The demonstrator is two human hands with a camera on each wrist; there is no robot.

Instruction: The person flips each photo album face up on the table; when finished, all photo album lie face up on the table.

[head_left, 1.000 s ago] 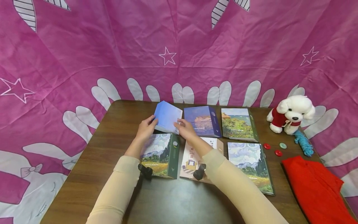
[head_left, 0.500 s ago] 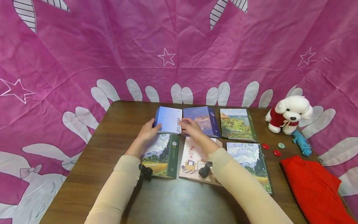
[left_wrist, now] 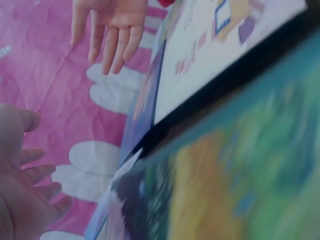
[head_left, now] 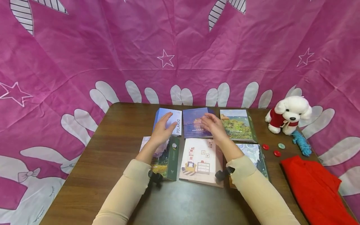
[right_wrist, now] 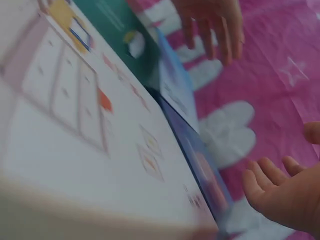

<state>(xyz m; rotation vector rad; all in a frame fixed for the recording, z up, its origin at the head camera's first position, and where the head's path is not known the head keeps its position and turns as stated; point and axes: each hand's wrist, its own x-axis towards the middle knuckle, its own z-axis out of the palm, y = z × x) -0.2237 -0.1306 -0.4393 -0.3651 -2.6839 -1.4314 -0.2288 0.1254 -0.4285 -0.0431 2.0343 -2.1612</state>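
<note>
In the head view my left hand point(head_left: 162, 129) hovers in front of the pale blue POLAROID album point(head_left: 177, 113), fingers apart and holding nothing. My right hand point(head_left: 216, 127) is raised over the right side of the purple photo album point(head_left: 192, 120), also with nothing in it. Below them lie a landscape-painting album with a green spine point(head_left: 172, 164) and a cream album with a furniture drawing point(head_left: 200, 156). Both wrist views show spread fingers held off the covers. My right forearm partly hides another landscape album point(head_left: 261, 161).
An album with a seaside garden picture point(head_left: 235, 125) lies at the back right. Further right are a white toy dog point(head_left: 292, 111), blue yarn point(head_left: 302, 143), several buttons, one a red button point(head_left: 277, 153), and a folded red cloth point(head_left: 312, 190). A pink curtain point(head_left: 140, 47) hangs behind the table point(head_left: 112, 150).
The POLAROID album has settled flat at the back left, and both hands have let go of it. My right hand has moved right and up; my left has moved slightly right and up.
</note>
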